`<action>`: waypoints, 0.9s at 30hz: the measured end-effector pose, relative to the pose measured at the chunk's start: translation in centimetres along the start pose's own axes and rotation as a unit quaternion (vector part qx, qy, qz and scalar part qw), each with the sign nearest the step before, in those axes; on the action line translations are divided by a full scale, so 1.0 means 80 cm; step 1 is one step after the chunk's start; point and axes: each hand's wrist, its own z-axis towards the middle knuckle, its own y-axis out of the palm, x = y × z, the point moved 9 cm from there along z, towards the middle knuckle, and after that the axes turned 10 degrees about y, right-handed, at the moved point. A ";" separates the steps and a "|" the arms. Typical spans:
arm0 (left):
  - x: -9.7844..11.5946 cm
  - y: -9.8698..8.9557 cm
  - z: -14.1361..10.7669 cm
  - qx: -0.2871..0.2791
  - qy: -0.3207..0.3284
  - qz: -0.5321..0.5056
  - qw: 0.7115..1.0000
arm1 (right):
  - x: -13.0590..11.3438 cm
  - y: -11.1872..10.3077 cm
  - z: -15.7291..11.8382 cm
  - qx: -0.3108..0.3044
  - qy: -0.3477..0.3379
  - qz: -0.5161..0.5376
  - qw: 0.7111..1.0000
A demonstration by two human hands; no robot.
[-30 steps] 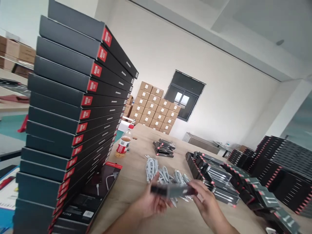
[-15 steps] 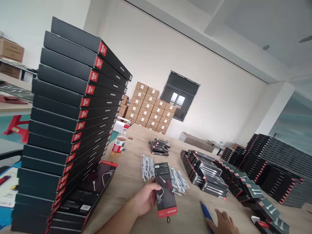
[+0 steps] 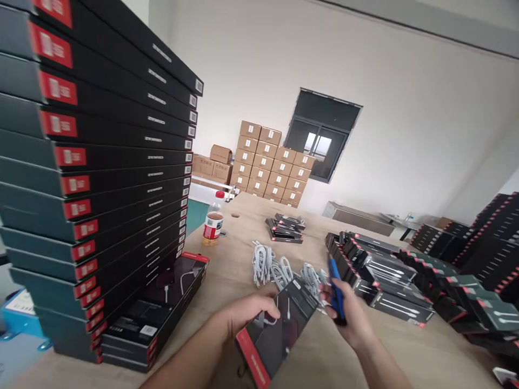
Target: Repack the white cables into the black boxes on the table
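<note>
My left hand point(image 3: 259, 313) is closed round the side of a flat black cable box point(image 3: 279, 329) with a red end, its thumb lying on the printed front. The box is tilted, its dark end pointing away and to the right. In my right hand point(image 3: 344, 308) is a slim blue and black tool point(image 3: 335, 292), held upright just right of the box; its exact kind is unclear. Behind the box lie bundles of coiled white cables point(image 3: 263, 262), partly covered by it.
A tall stack of black boxes point(image 3: 121, 162) rises at the left, with a shorter pile point(image 3: 174, 292) beside it. A drink bottle point(image 3: 213, 219) stands near the table's left edge. Small black boxes point(image 3: 286, 228) lie farther back. Rows of packaged boxes point(image 3: 381, 270) fill the right side.
My right hand has lifted the blue tool from the tabletop and brought it left, near the cable box. The box has turned in my left hand. The view has shifted left and closer.
</note>
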 end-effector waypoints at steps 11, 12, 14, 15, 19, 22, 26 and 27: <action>0.011 -0.005 0.008 -0.014 -0.016 0.014 1.000 | 0.031 0.059 -0.029 -0.160 0.008 0.075 0.984; 0.011 -0.010 0.012 0.015 0.007 -0.023 1.000 | 0.032 0.053 -0.025 -0.131 0.012 0.109 0.985; 0.018 -0.013 0.017 0.040 0.087 -0.056 0.994 | 0.036 0.045 -0.020 -0.086 0.020 0.177 0.980; 0.021 -0.008 0.018 0.031 0.127 -0.045 0.990 | 0.040 0.044 -0.020 -0.074 0.024 0.203 0.976; 0.017 0.024 0.014 -0.027 0.220 0.077 0.972 | 0.056 0.058 -0.030 -0.054 0.021 0.197 0.979; 0.016 0.031 0.010 -0.001 0.253 0.083 0.964 | 0.072 0.076 -0.041 -0.075 0.041 0.140 0.986; 0.025 0.010 0.008 0.094 0.242 0.013 0.966 | 0.068 0.084 -0.042 -0.112 -0.003 -0.023 0.993; 0.026 0.001 0.007 0.124 0.218 -0.008 0.968 | 0.061 0.081 -0.042 -0.105 -0.037 -0.067 0.992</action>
